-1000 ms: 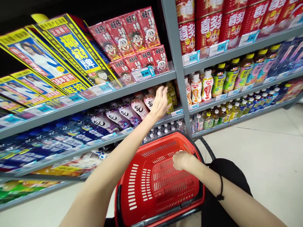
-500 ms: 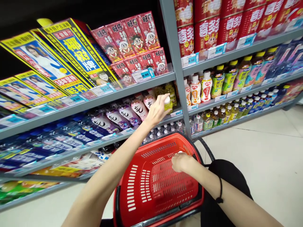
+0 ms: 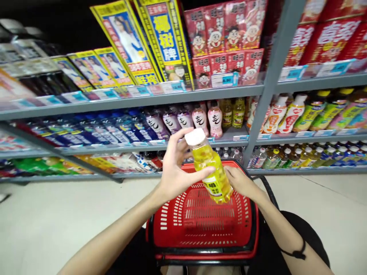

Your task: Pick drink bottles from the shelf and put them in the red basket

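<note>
A bottle of yellow drink (image 3: 213, 173) with a white cap is tilted above the red basket (image 3: 172, 244). My left hand (image 3: 180, 168) is at its upper part, with the thumb across the front and the fingers behind the neck. My right hand (image 3: 239, 181) touches the bottle's lower right side, its fingers partly hidden behind it. Two similar yellow bottles (image 3: 237, 112) stand on the middle shelf, right of the pink bottles (image 3: 215, 121).
Grey shelving (image 3: 172, 98) runs across the view, holding yellow-blue cartons (image 3: 168, 34), red milk boxes (image 3: 235, 34) and many drink bottles. A black basket handle (image 3: 268, 189) sticks out at the right. Pale floor (image 3: 323, 202) lies on both sides.
My left hand has come back from the shelf with the yellow bottle, now over the basket. My right hand has moved up and right to the bottle. The view has turned left.
</note>
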A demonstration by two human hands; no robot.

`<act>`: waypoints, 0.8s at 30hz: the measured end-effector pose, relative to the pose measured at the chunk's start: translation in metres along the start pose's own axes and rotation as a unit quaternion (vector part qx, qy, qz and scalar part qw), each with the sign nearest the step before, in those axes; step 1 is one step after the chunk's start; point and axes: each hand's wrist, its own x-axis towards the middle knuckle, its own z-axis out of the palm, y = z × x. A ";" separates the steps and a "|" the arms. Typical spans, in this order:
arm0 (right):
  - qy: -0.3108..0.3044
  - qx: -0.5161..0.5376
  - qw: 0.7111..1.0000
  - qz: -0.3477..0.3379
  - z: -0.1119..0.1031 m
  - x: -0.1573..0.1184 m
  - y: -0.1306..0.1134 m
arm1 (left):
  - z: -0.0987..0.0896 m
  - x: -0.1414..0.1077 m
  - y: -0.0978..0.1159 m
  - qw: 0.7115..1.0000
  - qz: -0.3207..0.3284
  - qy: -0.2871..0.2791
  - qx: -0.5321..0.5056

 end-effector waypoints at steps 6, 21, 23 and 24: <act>-0.067 0.527 0.844 -0.077 0.082 0.004 -0.014 | -0.020 -0.043 -0.045 0.985 -0.132 0.109 -0.001; -0.352 0.641 0.682 -0.006 0.122 -0.007 -0.034 | -0.069 -0.097 -0.040 0.969 -0.132 -0.018 -0.208; -0.427 0.650 0.629 0.022 0.123 -0.005 -0.029 | -0.070 -0.099 -0.039 0.973 -0.135 -0.008 -0.187; -0.453 0.641 0.618 0.038 0.124 -0.005 -0.027 | -0.071 -0.099 -0.037 0.976 -0.138 0.004 -0.171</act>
